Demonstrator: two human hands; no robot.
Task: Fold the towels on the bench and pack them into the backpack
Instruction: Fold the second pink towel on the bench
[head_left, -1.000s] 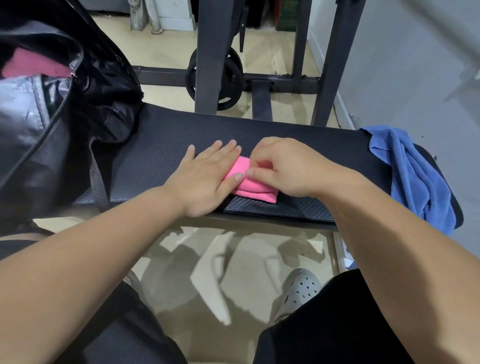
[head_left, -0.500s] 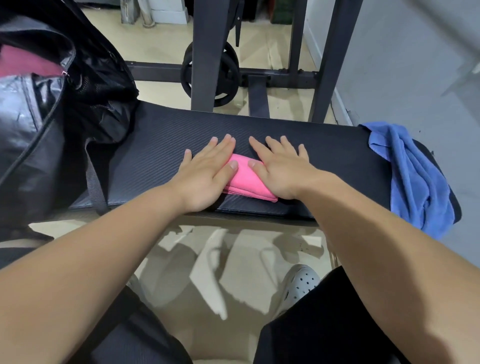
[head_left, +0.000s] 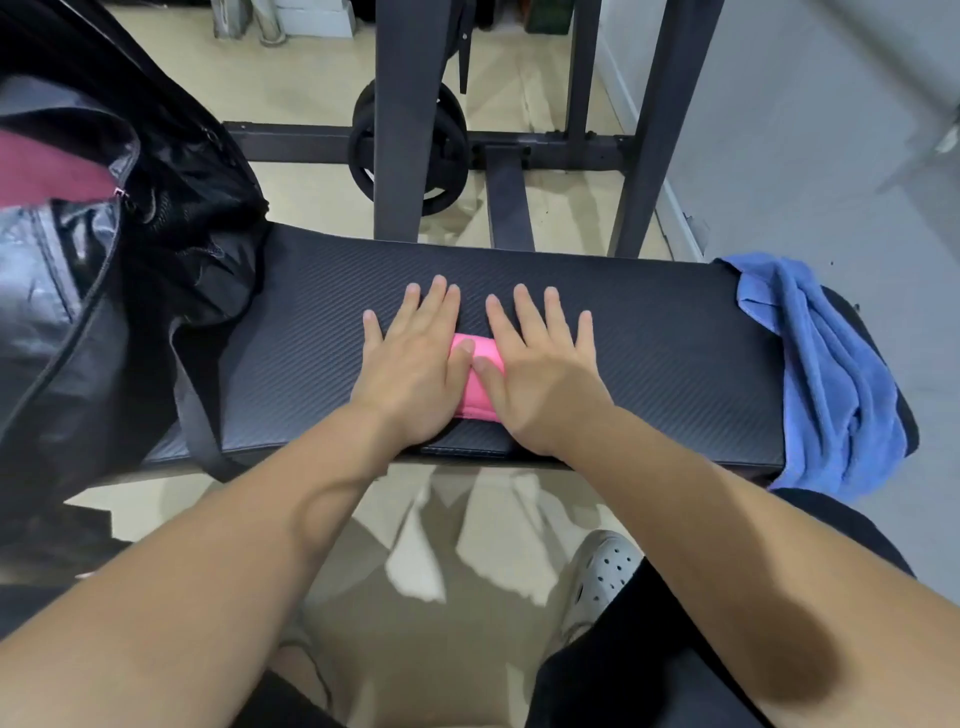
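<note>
Head view, looking forward and down. A black padded bench (head_left: 649, 353) with a ribbed cover runs from left to right. A pink towel (head_left: 480, 387), folded into a small narrow packet, lies on the bench near its front edge, about midway along.

The left hand (head_left: 410, 364) lies palm down on the left part of the pink towel. Its fingers (head_left: 439, 304) are straight and slightly spread, and the tips reach past the towel onto the bench. The right hand (head_left: 540, 379) lies palm down on the right part of the towel, with its fingers likewise straight and spread. Both hands press flat and neither grips anything. Only a strip of pink shows between them, with both thumbs resting on it.

A blue towel (head_left: 826, 374) lies crumpled and unfolded over the right end of the bench, partly hanging off the edge, well apart from the hands.

A black backpack (head_left: 104, 312) stands on the left end of the bench with its mouth open. A dark red cloth (head_left: 47, 166) shows inside the opening.

Behind the bench stand the dark uprights of a rack (head_left: 405, 104), with a black weight plate (head_left: 447, 150) near its base. Below the bench, a light perforated shoe (head_left: 605, 571) rests on the beige floor (head_left: 311, 78).
</note>
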